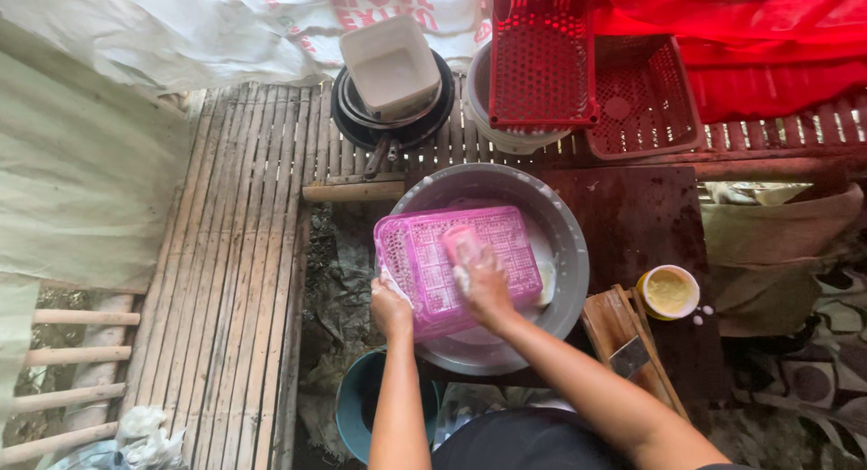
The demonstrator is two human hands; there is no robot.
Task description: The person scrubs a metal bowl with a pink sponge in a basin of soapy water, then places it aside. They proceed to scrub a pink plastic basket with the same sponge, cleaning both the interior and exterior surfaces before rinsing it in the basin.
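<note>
Pink basket (456, 262): upside down over the grey basin (569, 244), centre of scene.
Left hand (390, 307): grips the basket's near-left corner.
Right hand (483, 285): closed on a sponge (462, 246), pressed to the basket.
Yellow tub (668, 292): right of the basin.
Red crates (542, 55): far side.

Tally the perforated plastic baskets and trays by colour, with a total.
Pink perforated plastic tray, held over the grey metal basin by the left hand and right hand: 1
Red perforated plastic baskets on the bamboo slats: 2, one upended, one lying open
Total: 3
</note>
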